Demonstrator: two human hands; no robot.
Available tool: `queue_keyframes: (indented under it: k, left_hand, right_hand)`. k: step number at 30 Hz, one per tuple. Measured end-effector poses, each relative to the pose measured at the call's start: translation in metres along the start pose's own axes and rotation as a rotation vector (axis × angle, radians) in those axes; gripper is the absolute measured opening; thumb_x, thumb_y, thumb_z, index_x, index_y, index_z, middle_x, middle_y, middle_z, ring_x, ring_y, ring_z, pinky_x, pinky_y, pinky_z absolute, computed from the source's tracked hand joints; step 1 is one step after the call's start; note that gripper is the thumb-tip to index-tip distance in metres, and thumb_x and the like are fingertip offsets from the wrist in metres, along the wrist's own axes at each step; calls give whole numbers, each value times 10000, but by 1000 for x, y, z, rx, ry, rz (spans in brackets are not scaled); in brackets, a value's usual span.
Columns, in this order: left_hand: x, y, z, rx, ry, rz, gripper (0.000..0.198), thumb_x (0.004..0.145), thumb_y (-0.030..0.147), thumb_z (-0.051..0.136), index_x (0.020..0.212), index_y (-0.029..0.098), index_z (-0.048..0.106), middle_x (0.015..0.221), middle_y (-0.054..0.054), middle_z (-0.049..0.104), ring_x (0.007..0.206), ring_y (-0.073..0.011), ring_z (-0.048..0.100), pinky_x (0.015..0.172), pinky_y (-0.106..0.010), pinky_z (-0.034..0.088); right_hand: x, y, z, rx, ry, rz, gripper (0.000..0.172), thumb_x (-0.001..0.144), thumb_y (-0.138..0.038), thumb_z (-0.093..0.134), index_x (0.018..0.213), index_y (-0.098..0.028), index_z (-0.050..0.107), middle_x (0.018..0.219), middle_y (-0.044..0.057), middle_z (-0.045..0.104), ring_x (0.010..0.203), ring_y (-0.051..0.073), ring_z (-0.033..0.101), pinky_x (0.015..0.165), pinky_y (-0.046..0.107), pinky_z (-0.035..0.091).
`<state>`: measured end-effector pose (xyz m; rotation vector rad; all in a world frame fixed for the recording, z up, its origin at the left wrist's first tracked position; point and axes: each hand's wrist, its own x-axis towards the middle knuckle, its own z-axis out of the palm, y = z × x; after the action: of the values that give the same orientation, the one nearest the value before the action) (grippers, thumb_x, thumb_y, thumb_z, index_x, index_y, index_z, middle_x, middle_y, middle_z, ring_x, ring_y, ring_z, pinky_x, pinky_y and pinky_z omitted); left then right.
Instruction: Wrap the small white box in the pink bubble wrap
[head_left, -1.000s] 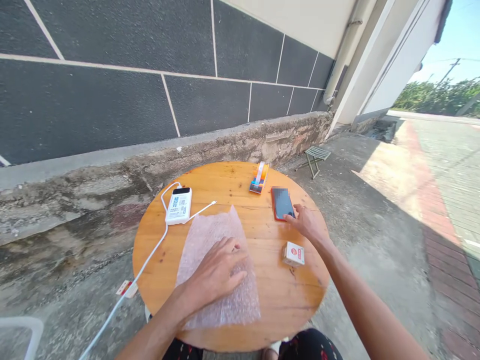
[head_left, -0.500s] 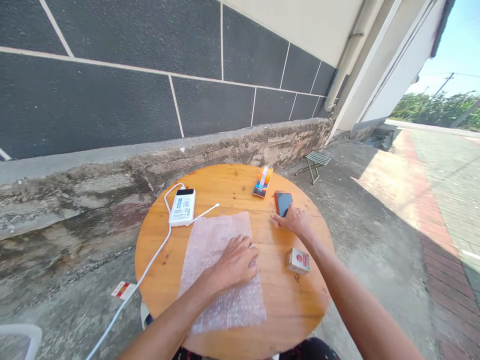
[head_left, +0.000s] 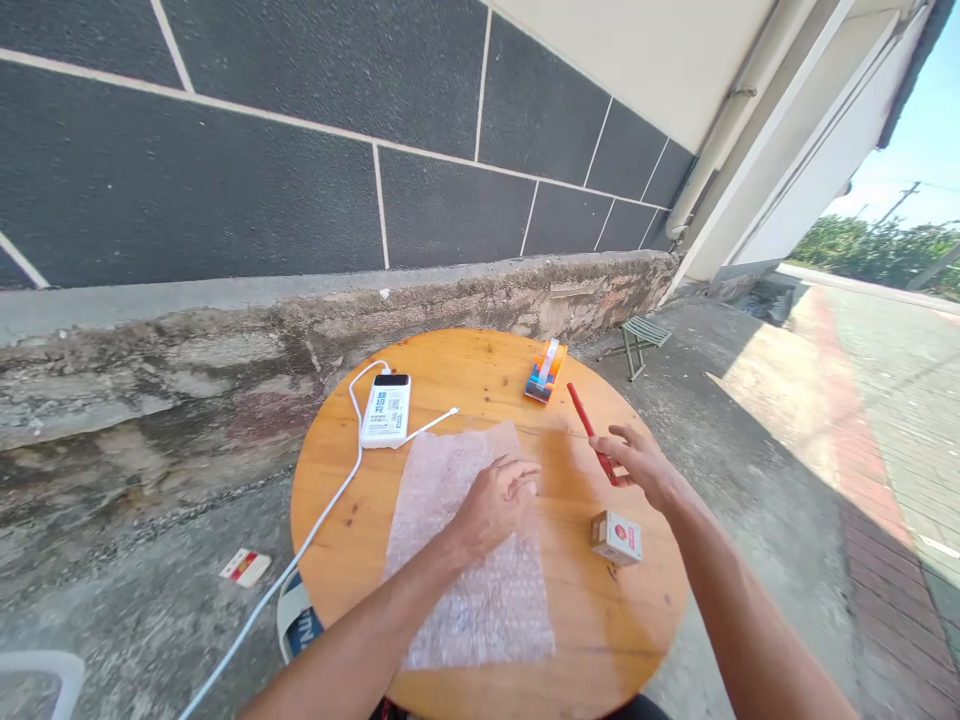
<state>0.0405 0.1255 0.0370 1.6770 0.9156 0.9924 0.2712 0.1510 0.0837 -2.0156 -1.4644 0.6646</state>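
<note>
Holding up the phone [head_left: 587, 424] seems the step, the right hand [head_left: 646, 468] gripping it. The left hand [head_left: 493, 508], loosely open, is over bubble wrap [head_left: 487, 622]. The next move likely needs a steady hold.

Bubble wrap [head_left: 480, 622] lies left of the box [head_left: 616, 538] on the table [head_left: 476, 362].

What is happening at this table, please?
A person's right hand holds a red-edged phone, tilted on its side above the round wooden table. The left hand is over a sheet of bubble wrap; I cannot tell whether it presses down. A small box sits near the right hand, while a tape dispenser and a white power bank lie farther back.
</note>
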Motion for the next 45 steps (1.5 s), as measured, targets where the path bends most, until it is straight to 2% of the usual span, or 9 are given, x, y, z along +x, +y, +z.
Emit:
queue_keyframes:
  k: [3, 8, 10, 13, 17, 21, 27, 38, 45]
  left_hand:
    - [2, 4, 2, -540, -21, -92, 366, 881, 356, 494, 1161, 143, 597, 1172, -128, 611, 1117, -249, 540, 956, -389, 414]
    - [4, -1, 11, -1098, -40, -135, 359, 884, 388, 510, 1089, 114, 622, 1122, -126, 648, 1118, -259, 558, 1022, -416, 370]
    - [5, -6, 13, -1133, 32, -174, 301, 878, 345, 529, 1064, 129, 626, 1125, -105, 650, 1149, -247, 542, 1051, -397, 349]
    - [7, -12, 12, -1155, 43, -235, 291, 883, 320, 514, 1086, 135, 611, 1159, -105, 636, 1181, -256, 523, 1057, -405, 345]
    - [7, -8, 7, -1252, -137, -278, 424, 917, 385, 422, 1204, 99, 547, 1245, -150, 581, 1209, -292, 497, 1051, -463, 340]
    - [4, -3, 7, -1300, -252, -323, 472, 936, 394, 363, 1263, 84, 504, 1292, -151, 546, 1245, -288, 462, 1066, -467, 317]
    - [4, -2, 9, -1332, -234, -353, 465, 955, 375, 301, 1240, 83, 524, 1211, -142, 607, 1209, -270, 503, 1073, -467, 308]
    - [2, 2, 12, -1309, -160, -331, 453, 943, 360, 334, 1253, 82, 515, 1216, -143, 605, 1249, -277, 461, 1093, -462, 281]
    - [-1, 9, 11, -1344, -196, -309, 411, 919, 340, 403, 1196, 81, 561, 1223, -144, 601, 1247, -285, 461, 1093, -452, 282]
  right_hand:
    - [-45, -14, 19, 137, -96, -108, 797, 751, -470, 576, 1383, -101, 262, 928, 100, 663, 761, 213, 645, 669, 334, 503]
    - [-92, -30, 75, -254, 244, -395, 754, 726, -408, 603, 1369, -135, 320, 1165, 178, 556, 1079, 342, 519, 891, 486, 415]
    - [-98, -28, 88, -295, 307, -433, 774, 750, -447, 597, 1390, -128, 300, 1229, 201, 513, 1129, 368, 475, 901, 511, 403]
    - [-97, -20, 89, -146, 270, -438, 726, 802, -508, 548, 1390, -153, 315, 1264, 175, 507, 1131, 331, 489, 909, 489, 419]
    - [-93, -13, 73, 279, 206, -322, 473, 914, -447, 381, 1324, -213, 410, 1213, 94, 567, 1041, 216, 565, 859, 380, 481]
    - [-94, -19, 66, 454, 176, -304, 396, 922, -420, 379, 1251, -231, 494, 1202, 70, 589, 1077, 203, 561, 896, 363, 477]
    - [-99, -21, 76, 413, 282, -359, 406, 934, -403, 343, 1259, -237, 519, 1248, 69, 578, 1128, 213, 547, 959, 418, 456]
    - [-105, -19, 78, 370, 325, -346, 424, 918, -427, 375, 1270, -247, 528, 1243, 70, 572, 1127, 229, 533, 947, 422, 446]
    - [-109, -13, 75, 345, 249, -356, 451, 911, -428, 400, 1322, -250, 459, 1204, 71, 578, 1035, 206, 563, 861, 355, 477]
